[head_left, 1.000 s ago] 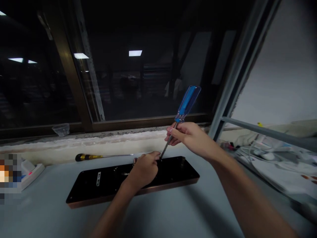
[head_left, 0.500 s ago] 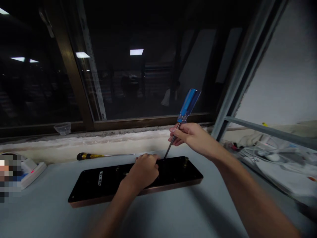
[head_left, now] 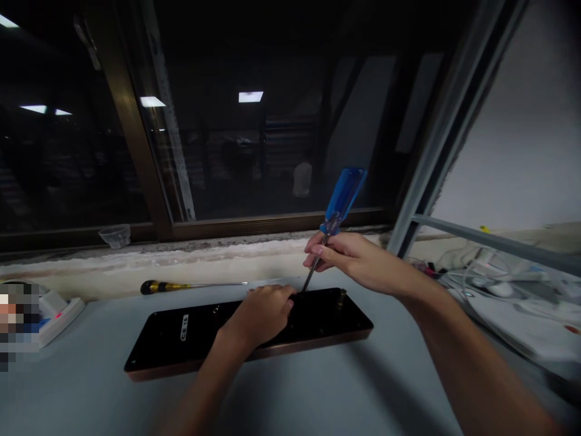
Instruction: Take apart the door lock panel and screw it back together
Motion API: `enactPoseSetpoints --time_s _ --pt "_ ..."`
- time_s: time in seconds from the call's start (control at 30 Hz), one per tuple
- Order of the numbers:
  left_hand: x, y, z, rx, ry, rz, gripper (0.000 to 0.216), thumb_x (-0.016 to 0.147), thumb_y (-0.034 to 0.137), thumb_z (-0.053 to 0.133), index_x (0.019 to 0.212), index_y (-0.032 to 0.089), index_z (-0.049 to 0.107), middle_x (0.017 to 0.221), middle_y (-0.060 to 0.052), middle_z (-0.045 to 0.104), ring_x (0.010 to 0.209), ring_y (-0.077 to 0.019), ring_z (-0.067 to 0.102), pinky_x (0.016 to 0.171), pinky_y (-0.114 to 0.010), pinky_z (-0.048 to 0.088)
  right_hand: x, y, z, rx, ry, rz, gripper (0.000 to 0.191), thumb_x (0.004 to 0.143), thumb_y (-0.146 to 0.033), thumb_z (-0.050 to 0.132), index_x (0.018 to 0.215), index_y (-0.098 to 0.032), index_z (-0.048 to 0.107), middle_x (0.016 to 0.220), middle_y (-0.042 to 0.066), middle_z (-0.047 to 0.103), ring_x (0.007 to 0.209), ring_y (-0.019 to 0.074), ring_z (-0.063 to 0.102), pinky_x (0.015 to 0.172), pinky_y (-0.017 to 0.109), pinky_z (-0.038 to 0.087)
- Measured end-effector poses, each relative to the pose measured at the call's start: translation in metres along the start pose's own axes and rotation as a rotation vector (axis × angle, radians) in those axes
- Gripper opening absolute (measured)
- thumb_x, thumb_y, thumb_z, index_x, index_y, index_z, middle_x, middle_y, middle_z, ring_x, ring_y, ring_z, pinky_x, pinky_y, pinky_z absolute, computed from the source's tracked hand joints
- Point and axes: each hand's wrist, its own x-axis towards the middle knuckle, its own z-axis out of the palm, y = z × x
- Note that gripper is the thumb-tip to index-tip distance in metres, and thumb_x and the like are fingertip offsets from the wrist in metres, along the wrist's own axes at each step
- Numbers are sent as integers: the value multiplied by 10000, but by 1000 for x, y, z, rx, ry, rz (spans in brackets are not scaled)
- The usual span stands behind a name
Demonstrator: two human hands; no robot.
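A long black case [head_left: 163, 342] with copper-coloured sides lies flat, a small white label on its left part. Over its middle is my left hand [head_left: 261, 315], closed with bent fingers at the far edge; its fingertips are partly hidden. My right hand [head_left: 342, 257] is closed around the metal shaft of a screwdriver [head_left: 344, 197], just below its clear blue handle. The screwdriver leans right, its tip down at the case's far edge beside my left fingers. A small brass-coloured post [head_left: 341, 298] stands at the case's right end.
Behind the case, a yellow-and-black screwdriver [head_left: 181, 286] lies on the pale blue table [head_left: 104, 406]. A clear plastic cup [head_left: 115, 235] sits on the window ledge. On the left is a white power strip [head_left: 63, 321]; tangled cables [head_left: 472, 275] lie right, beyond a metal frame [head_left: 481, 236].
My right hand has lowered slightly and shifted a little left along the shaft. The screwdriver's blue handle has turned. My left hand's fingers have shifted slightly toward the screwdriver tip.
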Motion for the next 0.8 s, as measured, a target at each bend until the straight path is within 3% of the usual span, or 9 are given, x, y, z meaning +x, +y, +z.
enactPoseSetpoints --time_s 0.13,0.27,0.4,0.47,0.53,0.63,0.73,0.8 --pt "0 0 -1 -10 0 0 307 863 194 336 1080 193 554 1058 -50 646 993 -193 579 889 -330 405 5 5 11 39 72 -51 247 828 -374 428 864 -155 536 781 54 635 753 146 624 687 286 509" --pt "-1 1 -2 -3 -10 -4 303 869 195 324 1065 192 555 1041 -55 648 977 -201 584 871 -338 411 19 9 28 -93 316 -74 285 781 -439 497 660 -181 499 609 22 612 584 141 590 525 248 441" --pt "-1 2 -3 4 -18 -16 302 873 196 319 1053 181 560 1033 -70 649 973 -211 586 864 -347 412 29 9 37 -261 537 -34 395 730 -486 546 521 -198 376 461 -27 494 443 101 485 468 235 356" --pt "-1 2 -4 -3 -22 -12 298 872 192 320 1046 183 563 1026 -67 651 972 -206 586 868 -339 408 29 8 37 -150 477 11 347 749 -457 524 566 -196 388 514 -32 515 384 72 436 409 222 325" --pt "0 1 -4 -14 -23 -7 295 871 193 324 1044 190 563 1027 -59 650 977 -200 583 873 -331 405 27 7 33 71 324 62 259 763 -407 511 652 -193 415 618 -23 565 355 54 423 354 207 303" --pt "0 0 -4 -34 -21 -4 298 869 198 326 1052 195 561 1050 -55 644 997 -197 575 883 -329 401 20 4 23 312 79 90 157 738 -296 549 814 -181 472 735 -5 605 432 63 506 408 206 400" --pt "0 0 -3 -51 -20 -10 305 865 197 327 1061 195 560 1062 -56 641 1005 -199 572 886 -333 402 13 3 13 281 -33 61 181 724 -240 565 881 -159 526 710 -1 616 519 80 561 535 235 472" --pt "-1 0 -4 -59 -17 -13 307 863 197 328 1063 195 561 1067 -56 641 1015 -200 567 892 -336 398 12 2 10 128 28 57 131 720 -268 578 773 -151 551 603 -11 590 495 89 556 517 233 463"
